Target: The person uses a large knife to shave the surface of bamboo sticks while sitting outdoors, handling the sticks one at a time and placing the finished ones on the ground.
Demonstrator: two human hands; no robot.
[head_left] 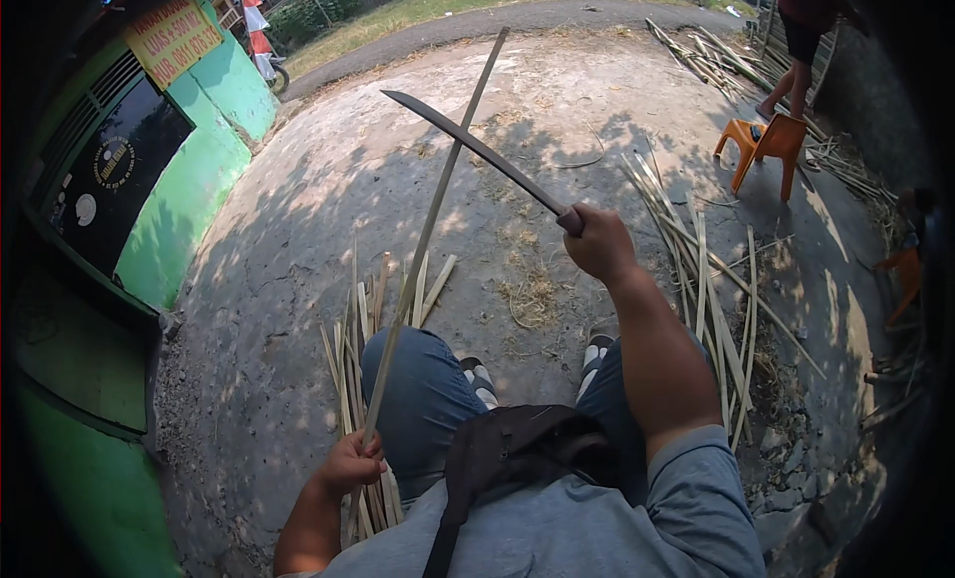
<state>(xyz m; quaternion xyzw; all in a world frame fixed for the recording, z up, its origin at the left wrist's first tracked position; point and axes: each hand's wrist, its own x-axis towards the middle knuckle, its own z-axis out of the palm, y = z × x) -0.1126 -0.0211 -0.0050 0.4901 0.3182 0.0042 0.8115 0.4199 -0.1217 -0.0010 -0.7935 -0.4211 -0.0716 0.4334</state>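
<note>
My left hand (350, 463) is closed round the lower end of a long bamboo strip (426, 235), which slants up and away past my left knee. In my right hand (601, 244), held out ahead, is the handle of a machete (497, 162) with a long, slightly curved dark blade. Blade and strip cross near the strip's upper part; whether they touch I cannot tell. Beside my left leg lies a bundle of bamboo strips (348, 354), partly hidden by my knee and left hand.
More bamboo strips (704, 289) lie on the concrete to my right. An orange plastic chair (781, 150) stands farther right, near a person (801, 41) standing by a pile of bamboo (706, 61). A green wall (189, 205) runs along the left. Rubble (791, 464) lies at the near right.
</note>
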